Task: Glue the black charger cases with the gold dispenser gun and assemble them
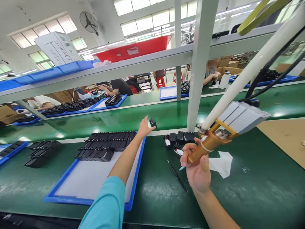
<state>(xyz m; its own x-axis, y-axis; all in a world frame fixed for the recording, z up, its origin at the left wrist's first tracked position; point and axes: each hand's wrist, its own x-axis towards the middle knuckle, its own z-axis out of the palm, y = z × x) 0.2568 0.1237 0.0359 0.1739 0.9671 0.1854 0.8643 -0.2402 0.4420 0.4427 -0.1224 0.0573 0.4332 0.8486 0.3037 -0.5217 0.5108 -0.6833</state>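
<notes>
On my feed, L hand (143,128) is stretched fwd over the green conveyor belt (166,111), fingers & thumb spread, w/ a black power adapter (152,122) right at the thumb; can't tell if it's gripped. R hand (198,175) is part-curled arnd the lower end of a gold cylindrical tool (207,148), teal tip (182,168) poking out past the fingers. More adapters (180,137) sit on the bench (154,178) just beyond R hand, black tweezers (177,176) nearby. Blue-rimmed tray (64,199) under L forearm, adapter rows (119,140) at its far end.
</notes>
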